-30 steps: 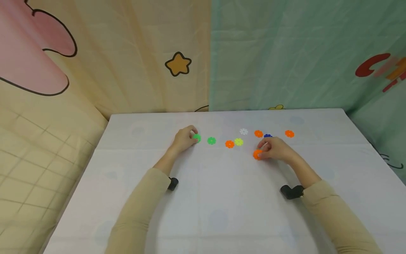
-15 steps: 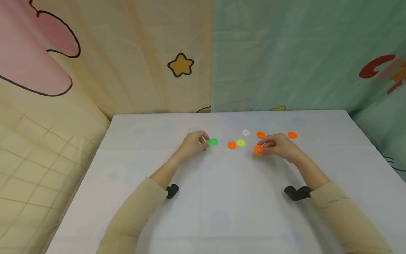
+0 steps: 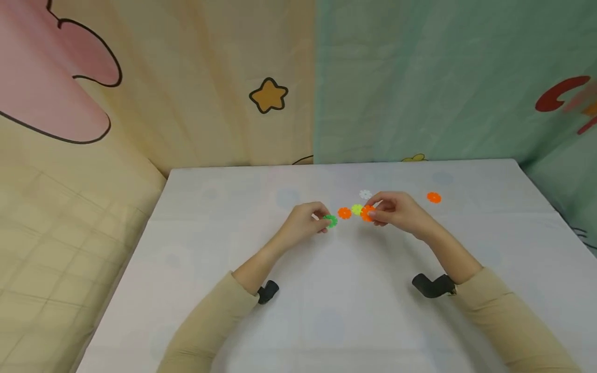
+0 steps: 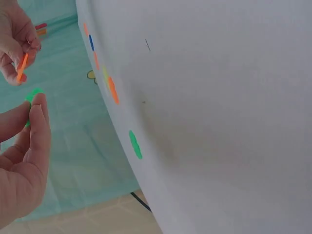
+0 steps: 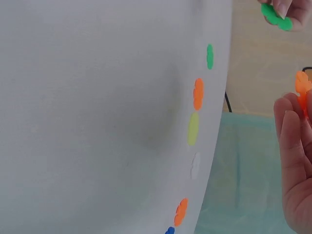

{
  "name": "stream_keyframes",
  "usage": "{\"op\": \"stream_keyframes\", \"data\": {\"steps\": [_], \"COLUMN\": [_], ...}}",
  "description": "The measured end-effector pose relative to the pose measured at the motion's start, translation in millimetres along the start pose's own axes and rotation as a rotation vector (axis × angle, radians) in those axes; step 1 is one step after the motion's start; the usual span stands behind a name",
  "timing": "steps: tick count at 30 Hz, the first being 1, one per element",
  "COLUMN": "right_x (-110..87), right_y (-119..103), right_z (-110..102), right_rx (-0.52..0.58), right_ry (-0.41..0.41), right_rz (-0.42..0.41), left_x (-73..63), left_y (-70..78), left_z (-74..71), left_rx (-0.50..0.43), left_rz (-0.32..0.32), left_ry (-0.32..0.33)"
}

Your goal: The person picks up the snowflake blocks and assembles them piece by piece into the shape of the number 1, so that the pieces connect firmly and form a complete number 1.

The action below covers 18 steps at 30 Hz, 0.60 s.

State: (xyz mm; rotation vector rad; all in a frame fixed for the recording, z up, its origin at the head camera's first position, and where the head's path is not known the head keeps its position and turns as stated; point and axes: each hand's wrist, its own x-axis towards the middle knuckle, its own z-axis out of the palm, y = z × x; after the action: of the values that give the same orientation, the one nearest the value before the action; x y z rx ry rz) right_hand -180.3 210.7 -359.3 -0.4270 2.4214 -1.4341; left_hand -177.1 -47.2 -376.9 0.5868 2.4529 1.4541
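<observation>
My left hand [image 3: 304, 224] pinches a green flower-shaped plastic disc [image 3: 331, 221] between thumb and fingers, raised over the table. Facing it, my right hand [image 3: 402, 212] holds an orange disc [image 5: 302, 84] of the same notched kind by its edge. The two discs are apart, with a short gap between them. Beyond them lie another orange disc [image 3: 344, 213] and a yellow one [image 3: 356, 209], which the held orange disc partly overlaps in the head view. A second green disc [image 4: 135, 144] lies flat on the table, hidden behind my left hand in the head view.
A white disc [image 3: 365, 194] lies farther back, and one orange disc [image 3: 434, 197] sits to the right. The right wrist view also shows an orange disc [image 5: 181, 212] and a blue disc [image 5: 169, 230]. Patterned curtains [image 3: 224, 62] stand behind the white-covered table [image 3: 298, 311].
My left hand has moved right with its green disc, past the green disc on the table. My right hand has risen and shifted slightly left with the orange disc, bringing the hands closer together.
</observation>
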Motion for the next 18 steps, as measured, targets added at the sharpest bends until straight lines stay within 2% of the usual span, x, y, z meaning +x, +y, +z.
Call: {"op": "stream_keyframes", "data": {"steps": [4, 8, 12, 18], "right_x": [-1.8, -3.5, -5.0, -5.4], "right_y": [-6.6, -9.3, -12.6, -16.2], "right_z": [3.4, 10.0, 16.7, 19.4], "right_rx": [0.006, -0.029, -0.105, -0.149], "right_ry": [0.010, 0.002, 0.038, 0.082], "right_rz": [-0.030, -0.135, -0.263, -0.345], "left_x": [-1.1, -5.0, -9.0, -10.4], "left_y": [9.7, 12.0, 13.0, 18.0], "left_z": [9.8, 16.2, 19.2, 20.7], "left_rx": [0.025, -0.046, -0.128, -0.210], "left_rz": [-0.009, -0.028, -0.028, -0.058], "left_ry": [-0.019, -0.038, -0.042, -0.039]}}
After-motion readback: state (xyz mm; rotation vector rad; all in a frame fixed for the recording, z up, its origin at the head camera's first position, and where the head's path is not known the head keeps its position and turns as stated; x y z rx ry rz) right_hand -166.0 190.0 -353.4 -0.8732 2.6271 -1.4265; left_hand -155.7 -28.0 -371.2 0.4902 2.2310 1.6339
